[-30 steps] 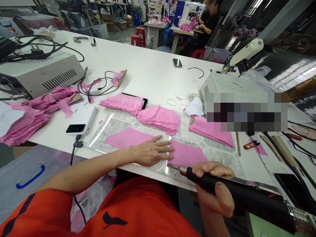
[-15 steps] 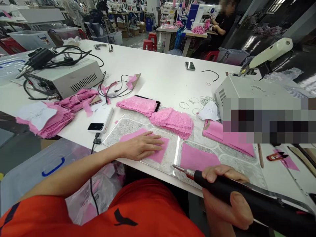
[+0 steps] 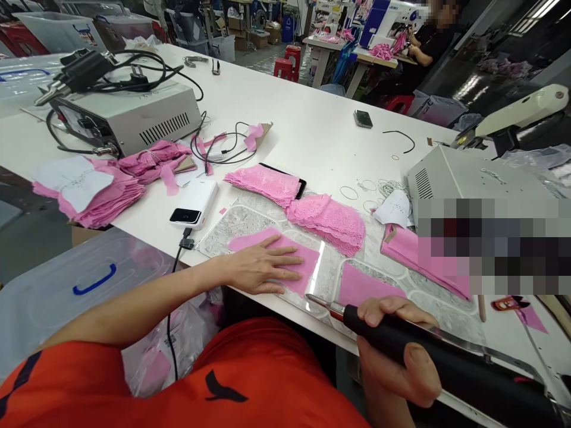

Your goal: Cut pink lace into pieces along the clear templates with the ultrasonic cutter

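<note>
My left hand (image 3: 263,266) lies flat, fingers spread, on a pink fabric piece (image 3: 298,257) resting on a clear patterned glass plate (image 3: 227,223) at the table's near edge. A second pink fabric piece (image 3: 363,287) lies on the plate to the right, apart from the first. My right hand (image 3: 395,356) is wrapped round the black handle of a cutting tool (image 3: 446,362) whose thin metal tip points left, just below the gap between the two pieces. Stacks of pink lace (image 3: 328,219) sit at the plate's far side.
A grey control box (image 3: 129,119) with cables stands at the far left, with pink fabric piles (image 3: 102,199) and a white power bank (image 3: 194,205) nearby. Another grey box (image 3: 464,175) sits to the right. Two phones, rubber bands, scissors and a seated person at a sewing machine are beyond.
My left hand slid the left pink piece away to the left, opening a gap between the two pieces. The view shifted left; the tool stayed in my right hand.
</note>
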The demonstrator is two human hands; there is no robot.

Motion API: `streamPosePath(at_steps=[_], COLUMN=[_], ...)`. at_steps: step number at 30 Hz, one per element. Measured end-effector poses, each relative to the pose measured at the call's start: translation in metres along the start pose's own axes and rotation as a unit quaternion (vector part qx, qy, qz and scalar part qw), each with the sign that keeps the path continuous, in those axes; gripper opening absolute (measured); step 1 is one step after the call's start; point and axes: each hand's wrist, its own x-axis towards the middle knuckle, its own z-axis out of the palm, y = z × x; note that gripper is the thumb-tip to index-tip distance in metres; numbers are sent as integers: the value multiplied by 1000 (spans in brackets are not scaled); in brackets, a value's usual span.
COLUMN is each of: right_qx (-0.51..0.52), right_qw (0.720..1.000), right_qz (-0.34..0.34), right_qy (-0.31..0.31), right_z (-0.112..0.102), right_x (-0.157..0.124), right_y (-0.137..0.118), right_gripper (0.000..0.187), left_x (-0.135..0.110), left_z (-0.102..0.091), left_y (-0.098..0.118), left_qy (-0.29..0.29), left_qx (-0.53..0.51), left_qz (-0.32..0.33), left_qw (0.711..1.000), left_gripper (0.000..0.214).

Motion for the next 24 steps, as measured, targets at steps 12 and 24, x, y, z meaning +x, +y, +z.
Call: streamPosePath(at_steps=[12,24], right_qx=[-1,-14], right_qw=[1000,999], right_qz=[-7,-1], right_qy=[-9,-38], right_z=[5,5], right_x=[1,1], right_y=[2,5], right_gripper=[21,13], left_x=[-1,-3], left_z=[5,10], left_y=[-1,-2], left_qy=[15,47], left_qx=[14,12], left_qz=[6,16], left_qw=[1000,999], left_gripper=[48,49])
